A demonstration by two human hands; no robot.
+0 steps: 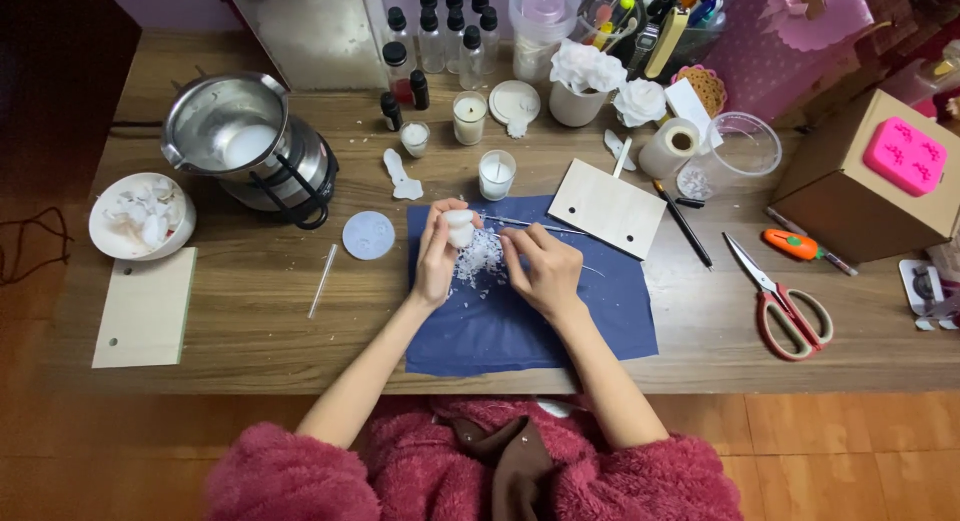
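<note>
My left hand (437, 256) grips a small white wax piece (459, 227) above a dark blue cloth (520, 311) spread on the wooden table. My right hand (543, 269) is curled beside it and pinches a thin metal tool (520, 222) that points toward the wax. White wax shavings (478, 263) lie scattered on the cloth between and under both hands.
A metal melting pot (240, 141) stands at the left, with a white bowl of wax bits (140, 218) and a wooden board (146, 307). Small candles (496, 173), dark-capped bottles (447, 31), white wax flowers (588, 73), red-handled scissors (785, 301) and a cardboard box (870, 181) ring the cloth.
</note>
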